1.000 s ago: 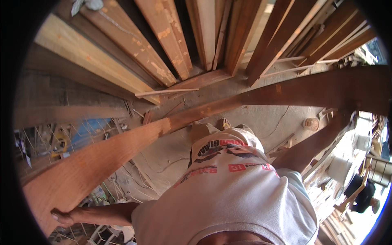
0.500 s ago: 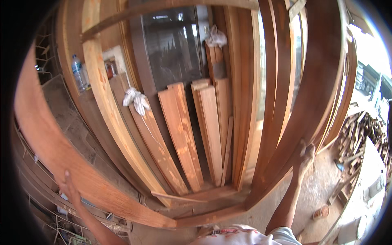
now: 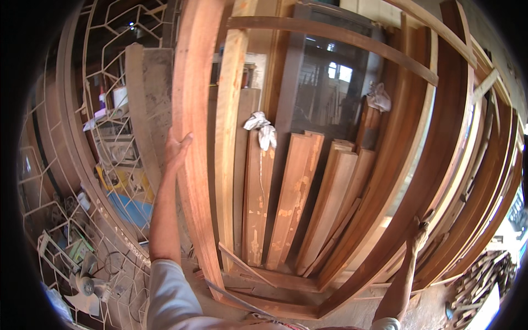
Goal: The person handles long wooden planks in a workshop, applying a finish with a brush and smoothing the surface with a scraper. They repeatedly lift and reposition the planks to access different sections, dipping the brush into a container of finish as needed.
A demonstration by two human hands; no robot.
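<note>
My left hand [image 3: 179, 149] grips the left upright of a large brown wooden frame [image 3: 193, 82], its thumb on the face and its fingers round the outer edge, partly hidden. Lower down on the other side, my right hand [image 3: 421, 232] is closed on the dark right upright [image 3: 440, 143]. A bottom crosspiece [image 3: 275, 308] joins the two uprights near my body. Seen between them, a pale timber upright [image 3: 228, 104] has a thin brown brace [image 3: 335, 44] across it. Behind stand several planks [image 3: 297, 187], one topped by a whitish cloth glove [image 3: 261, 129].
At the left is a metal grille [image 3: 66, 126] with a fan [image 3: 85, 285] and clutter behind its bars. A dark glass panel [image 3: 324, 88] stands at the back. More frames [image 3: 484, 181] lean at the right, beside a pile of offcuts [image 3: 484, 286].
The view has turned left. My left hand has gone up and farther out with the frame's left upright, which now stands steeper, close by the pale timber. Both hands keep hold.
</note>
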